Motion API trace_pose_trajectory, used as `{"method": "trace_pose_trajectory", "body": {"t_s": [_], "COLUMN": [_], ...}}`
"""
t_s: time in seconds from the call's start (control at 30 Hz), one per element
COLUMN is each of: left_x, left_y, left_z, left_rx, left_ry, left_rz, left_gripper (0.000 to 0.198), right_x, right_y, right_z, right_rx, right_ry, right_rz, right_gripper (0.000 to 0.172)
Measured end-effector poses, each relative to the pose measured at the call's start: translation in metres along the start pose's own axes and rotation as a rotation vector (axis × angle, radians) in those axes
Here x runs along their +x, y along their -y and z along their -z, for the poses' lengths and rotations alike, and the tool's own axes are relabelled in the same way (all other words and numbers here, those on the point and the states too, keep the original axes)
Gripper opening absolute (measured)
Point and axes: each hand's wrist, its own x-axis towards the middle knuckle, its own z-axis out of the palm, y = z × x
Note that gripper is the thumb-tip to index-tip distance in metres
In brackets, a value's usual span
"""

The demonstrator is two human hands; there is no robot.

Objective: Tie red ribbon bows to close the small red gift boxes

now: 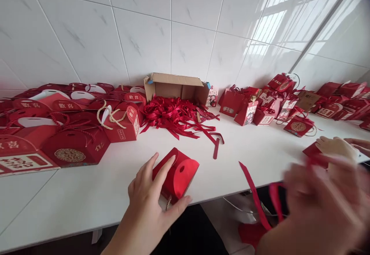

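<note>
A small red gift box (180, 174) stands near the table's front edge, its rounded flap with a punched hole uppermost. My left hand (150, 191) grips it, fingers over the far side and thumb at the near corner. A bit of twisted cord (168, 203) shows beside that thumb. At the lower right, my right hand (320, 205) is smeared by motion and raised in front of the table edge. Red ribbon (254, 195) trails from its closed fingers, the ends hanging loose to the left. The exact finger placement on the ribbon is blurred.
Red boxes with cord handles (75, 147) crowd the left. A cardboard box (176, 79) spills a heap of red ribbons (170, 112) by the tiled wall. More finished-looking boxes (266, 112) stand back right. Another person's hand (358, 144) is at the far right.
</note>
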Motion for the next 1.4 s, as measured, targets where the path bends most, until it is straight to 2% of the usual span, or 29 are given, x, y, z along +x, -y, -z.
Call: {"method": "trace_pose_trajectory", "body": {"t_s": [0.07, 0.17, 0.23, 0.37, 0.53, 0.63, 0.83, 1.1, 1.23, 1.33, 1.4], "left_x": [-0.004, 0.002, 0.010, 0.021, 0.025, 0.027, 0.037, 0.045, 0.043, 0.045, 0.047], "left_y": [-0.003, -0.002, 0.002, 0.008, 0.008, 0.005, 0.001, 0.003, 0.003, 0.000, -0.004], "left_z": [0.007, 0.015, 0.019, 0.022, 0.023, 0.024, 0.024, 0.014, 0.012, 0.015, 0.020], "left_rx": [-0.171, -0.385, -0.358, -0.161, -0.016, 0.011, 0.035, -0.005, 0.006, -0.004, -0.019], "left_ry": [0.016, -0.053, -0.067, 0.109, 0.145, 0.150, 0.162, 0.024, -0.133, -0.263, -0.312], "left_rz": [0.034, 0.029, 0.003, -0.086, -0.170, -0.180, -0.233, -0.273, -0.337, -0.384, -0.397], "left_gripper": [0.051, 0.036, 0.034, 0.041, 0.034, 0.028, 0.027, 0.021, 0.019, 0.016, 0.014], "right_x": [-0.013, -0.019, -0.020, -0.029, -0.037, -0.036, -0.038, -0.041, -0.042, -0.039, -0.033], "right_y": [-0.015, -0.036, -0.045, -0.050, -0.051, -0.053, -0.058, -0.061, -0.065, -0.064, -0.059], "right_z": [-0.031, -0.073, -0.092, -0.111, -0.120, -0.124, -0.132, -0.135, -0.129, -0.120, -0.114], "right_rx": [0.032, 0.134, 0.159, 0.155, 0.177, 0.213, 0.269, 0.257, 0.035, -0.300, -0.433], "right_ry": [-0.100, 0.135, 0.252, 0.273, 0.287, 0.300, 0.306, 0.327, 0.309, 0.205, 0.111], "right_rz": [0.020, -0.123, -0.186, -0.219, -0.254, -0.245, -0.250, -0.270, -0.214, -0.026, 0.111], "right_gripper": [0.025, 0.020, 0.022, 0.027, 0.030, 0.032, 0.035, 0.036, 0.034, 0.030, 0.025]}}
